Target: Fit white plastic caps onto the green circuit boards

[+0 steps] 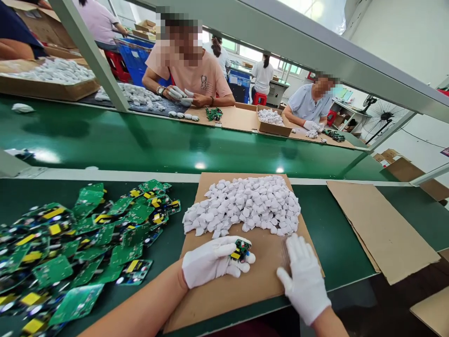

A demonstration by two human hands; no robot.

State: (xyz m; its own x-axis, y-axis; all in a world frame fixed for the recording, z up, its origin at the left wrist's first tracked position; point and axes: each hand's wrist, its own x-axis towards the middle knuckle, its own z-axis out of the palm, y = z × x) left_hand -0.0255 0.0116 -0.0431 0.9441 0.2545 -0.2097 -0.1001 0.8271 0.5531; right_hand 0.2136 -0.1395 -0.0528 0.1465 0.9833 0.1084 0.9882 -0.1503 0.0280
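Observation:
My left hand (pixel 217 260), in a white glove, is closed around a small green circuit board (pixel 240 250) with yellow and black parts on it. It hovers over a cardboard sheet (pixel 266 290). To its right, my gloved right hand (pixel 304 274) lies flat near the sheet's right edge, fingers stretched out and nothing visible in it. Just beyond both hands a heap of small white pieces (pixel 245 203) covers the far part of the sheet. A large pile of green circuit boards (pixel 87 252) spreads over the table on the left.
More cardboard sheets (pixel 382 224) overhang the table's near edge at right. A metal frame bar (pixel 280 42) crosses above. Beyond the green conveyor belt (pixel 157 145), two co-workers handle white pieces, with a cardboard box (pixel 271 125) of them between.

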